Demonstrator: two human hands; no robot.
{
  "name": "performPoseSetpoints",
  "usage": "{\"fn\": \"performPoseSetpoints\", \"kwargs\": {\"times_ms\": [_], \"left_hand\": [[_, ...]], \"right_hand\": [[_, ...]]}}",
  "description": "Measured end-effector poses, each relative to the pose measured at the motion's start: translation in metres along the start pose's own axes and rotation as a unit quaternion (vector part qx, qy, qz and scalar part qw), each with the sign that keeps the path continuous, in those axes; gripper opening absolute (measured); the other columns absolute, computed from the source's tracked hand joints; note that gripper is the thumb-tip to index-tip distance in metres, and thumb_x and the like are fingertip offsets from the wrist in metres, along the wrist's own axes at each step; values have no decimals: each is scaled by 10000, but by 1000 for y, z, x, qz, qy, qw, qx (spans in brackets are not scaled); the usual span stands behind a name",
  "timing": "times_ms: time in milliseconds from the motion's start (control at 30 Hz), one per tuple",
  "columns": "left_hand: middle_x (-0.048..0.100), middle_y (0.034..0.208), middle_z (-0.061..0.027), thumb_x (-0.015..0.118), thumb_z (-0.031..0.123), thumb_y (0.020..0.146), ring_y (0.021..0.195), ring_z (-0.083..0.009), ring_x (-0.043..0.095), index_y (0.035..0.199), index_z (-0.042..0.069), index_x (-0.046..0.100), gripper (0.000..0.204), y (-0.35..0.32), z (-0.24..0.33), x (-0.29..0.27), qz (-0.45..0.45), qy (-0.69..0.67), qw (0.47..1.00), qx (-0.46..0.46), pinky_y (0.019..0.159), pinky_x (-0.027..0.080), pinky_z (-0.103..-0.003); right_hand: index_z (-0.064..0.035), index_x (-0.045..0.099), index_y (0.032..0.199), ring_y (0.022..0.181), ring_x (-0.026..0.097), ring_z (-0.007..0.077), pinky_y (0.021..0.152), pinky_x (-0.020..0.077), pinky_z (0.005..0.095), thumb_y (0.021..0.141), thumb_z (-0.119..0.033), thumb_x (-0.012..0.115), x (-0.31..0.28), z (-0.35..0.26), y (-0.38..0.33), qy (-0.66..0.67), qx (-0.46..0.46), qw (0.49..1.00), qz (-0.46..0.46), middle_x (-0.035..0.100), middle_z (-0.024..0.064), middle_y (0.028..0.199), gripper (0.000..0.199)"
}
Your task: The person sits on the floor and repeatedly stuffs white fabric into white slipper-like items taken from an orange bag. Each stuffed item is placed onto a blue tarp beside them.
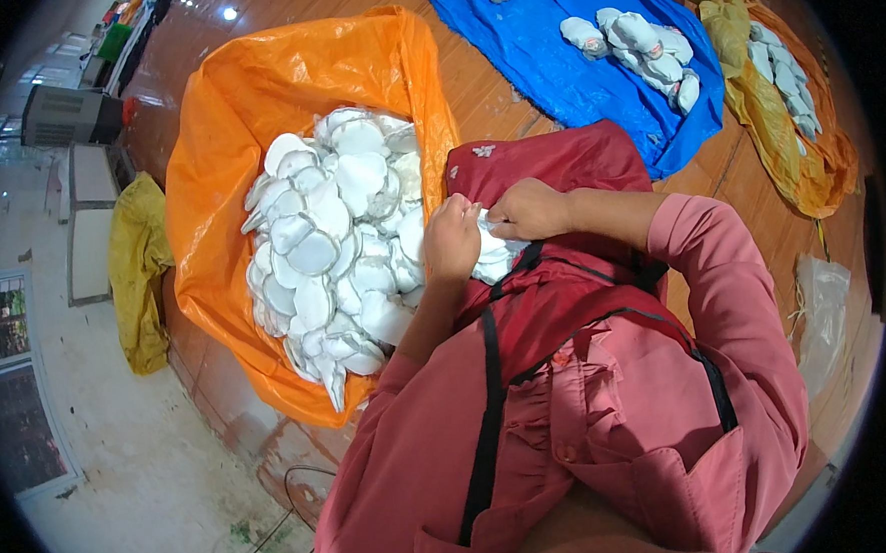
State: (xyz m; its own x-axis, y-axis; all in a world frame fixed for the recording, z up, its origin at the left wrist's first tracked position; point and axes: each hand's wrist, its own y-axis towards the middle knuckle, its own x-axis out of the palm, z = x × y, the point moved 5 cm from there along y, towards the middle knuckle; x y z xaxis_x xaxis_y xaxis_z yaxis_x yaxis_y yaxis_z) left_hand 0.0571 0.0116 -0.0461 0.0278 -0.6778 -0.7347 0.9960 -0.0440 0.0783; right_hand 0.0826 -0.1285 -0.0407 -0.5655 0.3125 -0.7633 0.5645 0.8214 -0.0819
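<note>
My left hand [452, 238] and my right hand [532, 210] meet over my lap, fingers closed. Between and below them is a white, soft-looking piece [495, 255], partly covered by the fingers; its exact kind is hidden. Dark red cloth [567, 155] spreads across my lap under both hands. Just left of my left hand stands an open orange sack [219, 178], its rim folded outward. It is filled with a heap of flat, rounded white pads [312, 253], some tapering to a point.
At the far right a blue sheet [511, 43] lies on the brown tiled floor, bearing several white bundles [641, 41]. Beyond it are orange-yellow sacking [749, 90] and more white bundles [783, 73]. A yellow sack [137, 277] is at the left; a clear plastic bag [823, 302] lies right.
</note>
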Motion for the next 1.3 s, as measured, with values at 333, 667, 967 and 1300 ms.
{"fn": "performPoseSetpoints", "kwargs": {"times_ms": [333, 667, 967, 1300], "left_hand": [[607, 786, -153, 652, 211, 869, 769, -344, 595, 809, 17, 576, 217, 1, -21, 6, 10, -22, 1000, -14, 689, 451, -420], [585, 781, -159, 662, 171, 863, 768, -346, 585, 809, 12, 576, 189, -8, -22, 7, 27, -25, 999, 2, 685, 449, -419], [614, 806, -190, 638, 188, 878, 807, -401, 588, 789, 10, 560, 214, -10, -29, 15, -3, -12, 1000, 3, 708, 451, -484], [614, 798, -129, 618, 89, 857, 795, -339, 612, 1011, 63, 595, 158, -16, -17, 8, 46, -40, 996, 70, 708, 473, -453]], "right_hand": [[-69, 594, 687, 663, 597, 389, 583, 429, 507, 837, -318, 634, 7, 7, -6, 5, -69, 996, 64, 599, 176, 684, 293], [-56, 559, 681, 672, 583, 380, 578, 412, 494, 883, -353, 602, 11, 14, -24, 33, -46, 989, 136, 570, 169, 675, 361], [-40, 634, 769, 646, 555, 130, 598, 436, 312, 934, -290, 629, 59, 54, -27, 376, 156, 912, 52, 598, 30, 684, 300], [-65, 609, 897, 745, 515, 97, 689, 446, 271, 920, -255, 667, 52, 64, -17, 426, 166, 889, -14, 571, -22, 816, 200]]}}
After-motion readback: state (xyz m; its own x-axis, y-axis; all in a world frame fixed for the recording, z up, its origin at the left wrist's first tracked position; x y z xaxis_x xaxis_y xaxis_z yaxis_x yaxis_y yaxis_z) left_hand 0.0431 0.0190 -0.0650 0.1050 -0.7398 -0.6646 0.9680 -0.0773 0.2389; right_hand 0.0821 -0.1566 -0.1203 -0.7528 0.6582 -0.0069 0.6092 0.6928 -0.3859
